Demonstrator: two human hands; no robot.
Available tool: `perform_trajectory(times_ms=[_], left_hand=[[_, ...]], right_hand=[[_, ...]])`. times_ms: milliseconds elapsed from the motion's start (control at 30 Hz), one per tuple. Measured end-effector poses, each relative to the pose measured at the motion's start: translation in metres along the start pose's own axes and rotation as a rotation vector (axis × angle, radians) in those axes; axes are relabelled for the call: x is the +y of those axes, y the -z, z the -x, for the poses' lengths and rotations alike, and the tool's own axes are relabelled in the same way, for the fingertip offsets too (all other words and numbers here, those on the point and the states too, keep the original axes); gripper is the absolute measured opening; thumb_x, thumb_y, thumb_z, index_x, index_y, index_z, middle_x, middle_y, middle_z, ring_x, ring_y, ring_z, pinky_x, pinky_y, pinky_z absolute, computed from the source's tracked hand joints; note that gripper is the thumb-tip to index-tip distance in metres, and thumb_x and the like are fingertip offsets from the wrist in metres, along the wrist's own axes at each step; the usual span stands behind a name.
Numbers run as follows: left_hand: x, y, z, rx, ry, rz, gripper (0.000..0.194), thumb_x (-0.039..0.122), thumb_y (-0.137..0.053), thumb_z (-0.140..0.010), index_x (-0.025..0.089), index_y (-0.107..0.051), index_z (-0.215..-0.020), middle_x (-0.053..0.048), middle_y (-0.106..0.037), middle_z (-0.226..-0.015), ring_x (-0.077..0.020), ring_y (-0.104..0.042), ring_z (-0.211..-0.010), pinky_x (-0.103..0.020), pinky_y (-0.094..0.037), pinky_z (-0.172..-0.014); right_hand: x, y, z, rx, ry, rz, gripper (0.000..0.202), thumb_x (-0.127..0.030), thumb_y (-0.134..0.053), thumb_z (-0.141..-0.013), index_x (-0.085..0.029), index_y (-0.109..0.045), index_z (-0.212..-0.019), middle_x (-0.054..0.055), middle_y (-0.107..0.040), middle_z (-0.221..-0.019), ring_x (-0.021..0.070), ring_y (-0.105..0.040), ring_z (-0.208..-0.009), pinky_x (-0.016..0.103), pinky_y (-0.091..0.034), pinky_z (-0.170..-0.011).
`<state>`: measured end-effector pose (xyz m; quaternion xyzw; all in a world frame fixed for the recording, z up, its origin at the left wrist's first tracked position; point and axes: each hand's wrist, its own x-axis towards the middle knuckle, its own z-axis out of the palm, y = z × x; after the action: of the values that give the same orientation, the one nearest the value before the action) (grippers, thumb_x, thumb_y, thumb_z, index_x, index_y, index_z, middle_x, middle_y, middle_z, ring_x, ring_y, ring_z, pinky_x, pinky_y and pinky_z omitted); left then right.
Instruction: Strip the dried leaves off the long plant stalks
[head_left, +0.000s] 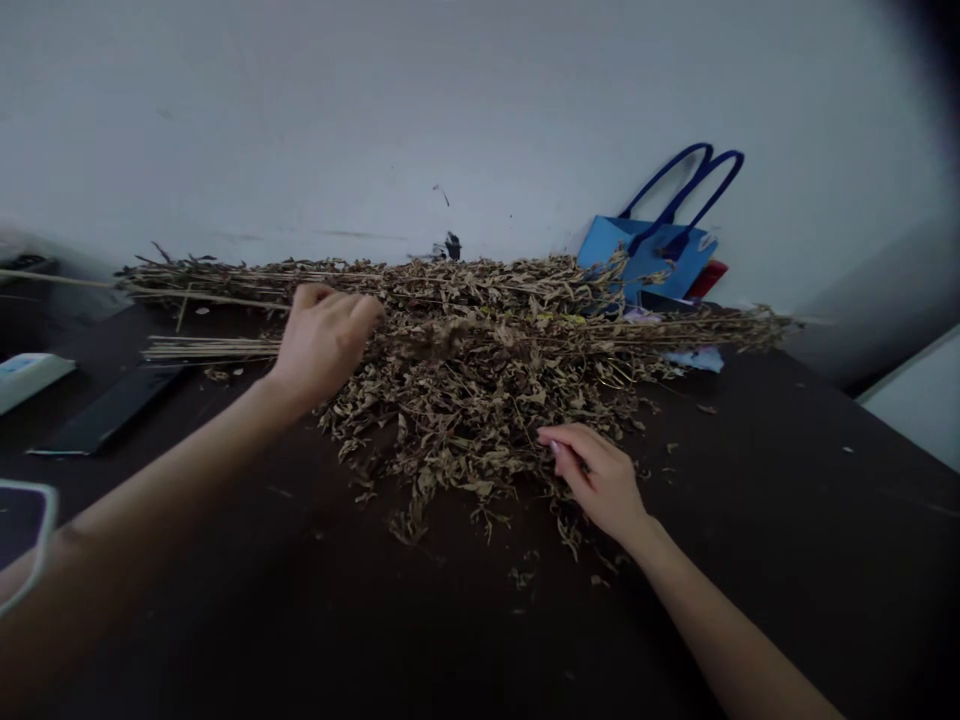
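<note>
Dried leafy stalks [480, 285] lie across the back of a dark table [315, 600], with a heap of crumpled dry leaves [465, 410] spread in front of them. My left hand [326, 335] is closed over the stalks at the left part of the heap; what its fingers grip is hidden beneath them. Several bare stems [210, 348] stick out to the left of that hand. At the right front of the heap, my right hand [592, 475] has its thumb and forefinger pinched together near the leaves. Whatever may be between those fingertips is too small to tell.
A blue bag [637, 262] with dark blue handles leans by the wall behind the stalks, a red item [706, 280] beside it. On the left lie a dark flat object [112, 408] and a white box [34, 378]. A pale-rimmed object [46, 520] shows at the lower left edge.
</note>
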<state>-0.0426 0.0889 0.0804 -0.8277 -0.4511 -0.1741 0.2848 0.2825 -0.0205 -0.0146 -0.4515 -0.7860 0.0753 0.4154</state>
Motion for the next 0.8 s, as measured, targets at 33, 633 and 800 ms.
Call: perform_trajectory(times_ms=[33,633,800], left_hand=[[0.011,0.000,0.006,-0.004,-0.046,0.018,0.022,0.011,-0.034,-0.090,0.014,-0.055,-0.094,-0.003,-0.063,-0.079,-0.0163,-0.052,-0.074,-0.039,-0.034,-0.088],[0.146,0.027,0.041,0.077,-0.211,0.339,0.027,0.011,-0.037,-0.091,0.019,-0.061,-0.099,-0.005,-0.069,-0.093,-0.0189,-0.062,-0.087,-0.050,-0.031,-0.102],[0.158,0.028,0.061,0.143,-0.369,0.366,0.033,0.013,-0.039,-0.092,0.016,-0.051,-0.122,-0.009,-0.055,-0.130,-0.0241,-0.041,-0.127,-0.051,-0.019,-0.111]], right_hand=[[-0.001,0.002,0.000,0.080,-0.025,0.029,0.022,-0.016,-0.045,-0.088,-0.022,-0.058,-0.105,0.005,-0.062,-0.092,0.0151,-0.060,-0.077,0.030,-0.050,-0.068],[-0.041,-0.003,0.003,0.014,0.191,0.377,0.026,-0.013,-0.047,-0.088,-0.019,-0.060,-0.109,0.008,-0.063,-0.094,0.0217,-0.057,-0.087,0.040,-0.047,-0.079],[-0.025,0.002,0.002,0.044,0.108,0.306,0.026,-0.013,-0.042,-0.090,-0.018,-0.060,-0.108,0.009,-0.062,-0.092,0.0192,-0.058,-0.085,0.034,-0.050,-0.075]])
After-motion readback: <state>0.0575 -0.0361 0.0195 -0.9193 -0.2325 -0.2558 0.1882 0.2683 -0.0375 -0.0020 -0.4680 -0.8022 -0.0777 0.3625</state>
